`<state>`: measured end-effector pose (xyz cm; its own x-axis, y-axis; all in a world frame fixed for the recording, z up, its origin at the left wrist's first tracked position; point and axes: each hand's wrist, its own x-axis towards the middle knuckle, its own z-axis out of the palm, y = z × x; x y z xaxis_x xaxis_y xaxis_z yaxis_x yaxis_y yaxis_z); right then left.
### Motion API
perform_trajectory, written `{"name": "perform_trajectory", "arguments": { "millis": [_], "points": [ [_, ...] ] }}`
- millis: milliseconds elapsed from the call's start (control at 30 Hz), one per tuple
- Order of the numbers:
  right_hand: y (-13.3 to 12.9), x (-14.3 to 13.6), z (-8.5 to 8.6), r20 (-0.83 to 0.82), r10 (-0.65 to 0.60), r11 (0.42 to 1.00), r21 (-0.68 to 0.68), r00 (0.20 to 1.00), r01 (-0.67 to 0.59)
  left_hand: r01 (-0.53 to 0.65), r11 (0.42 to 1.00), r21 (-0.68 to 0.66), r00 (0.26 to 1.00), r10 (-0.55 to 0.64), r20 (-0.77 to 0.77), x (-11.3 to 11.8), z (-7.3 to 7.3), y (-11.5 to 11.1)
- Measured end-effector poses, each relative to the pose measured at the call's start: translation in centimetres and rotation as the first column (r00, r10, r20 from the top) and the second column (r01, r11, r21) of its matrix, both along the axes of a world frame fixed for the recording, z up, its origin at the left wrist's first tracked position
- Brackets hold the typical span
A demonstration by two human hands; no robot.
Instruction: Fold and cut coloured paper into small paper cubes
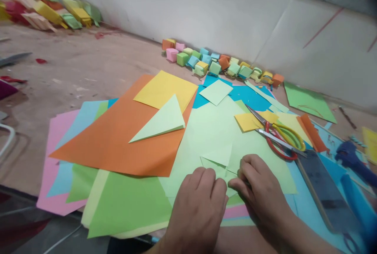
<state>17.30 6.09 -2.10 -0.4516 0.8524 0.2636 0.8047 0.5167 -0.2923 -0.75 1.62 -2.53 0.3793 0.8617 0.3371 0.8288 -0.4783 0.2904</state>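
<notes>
My left hand is closed with its fingers curled down at the near edge of a folded pale green paper. Close beside it, my right hand pinches the other side of this paper between thumb and bent fingers. The fingertips are partly hidden. Beneath lies a larger pale green sheet. Left of the hands, a folded pale green triangle rests on an orange sheet and partly over a yellow square. Scissors with red and yellow handles lie to the right of my right hand.
A dark phone and a blue glue gun lie at the right. Small folded paper cubes line the wall behind. More paper shapes are piled at the far left. Green sheets overhang the table's near edge.
</notes>
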Motion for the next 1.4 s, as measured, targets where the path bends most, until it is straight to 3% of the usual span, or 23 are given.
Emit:
{"name": "perform_trajectory", "arguments": {
  "millis": [267,433,600,1000,1133,1200,1300,1400],
  "points": [
    [-0.1,-0.4,0.0,-0.039,0.014,1.0,0.026,0.999,-0.013,-0.041,0.999,0.015,0.999,0.041,0.033,-0.3,0.1,0.0],
    [0.1,0.1,0.1,-0.094,-0.001,0.999,-0.052,0.996,-0.004,-0.001,1.0,0.029,1.0,0.001,-0.02,-0.5,0.3,0.0],
    [0.3,1.9,1.4,-0.258,0.093,0.961,-0.23,0.962,-0.155,0.036,0.999,0.006,0.999,-0.036,-0.041,-0.5,0.5,0.2],
    [0.8,2.0,1.6,-0.348,0.064,0.956,-0.249,0.935,-0.158,0.093,0.996,-0.003,0.989,-0.092,-0.115,-1.0,0.8,0.3],
    [-0.2,2.0,1.7,-0.183,0.17,0.983,-0.035,0.968,-0.179,0.09,0.995,-0.033,0.99,-0.093,-0.108,-1.0,0.7,0.5],
    [-1.1,1.7,1.8,-0.044,0.272,0.959,0.092,0.961,-0.267,0.096,0.994,-0.047,0.989,-0.101,-0.109,-0.9,0.9,0.6],
    [-2.2,1.5,2.3,0.101,0.367,0.917,0.126,0.925,-0.378,0.099,0.992,-0.08,0.987,-0.108,-0.12,-0.9,1.3,0.9],
    [-2.4,1.9,2.8,0.174,0.347,0.92,0.129,0.922,-0.37,0.091,0.989,-0.115,0.987,-0.106,-0.125,-0.9,1.6,1.1]
  ]
}}
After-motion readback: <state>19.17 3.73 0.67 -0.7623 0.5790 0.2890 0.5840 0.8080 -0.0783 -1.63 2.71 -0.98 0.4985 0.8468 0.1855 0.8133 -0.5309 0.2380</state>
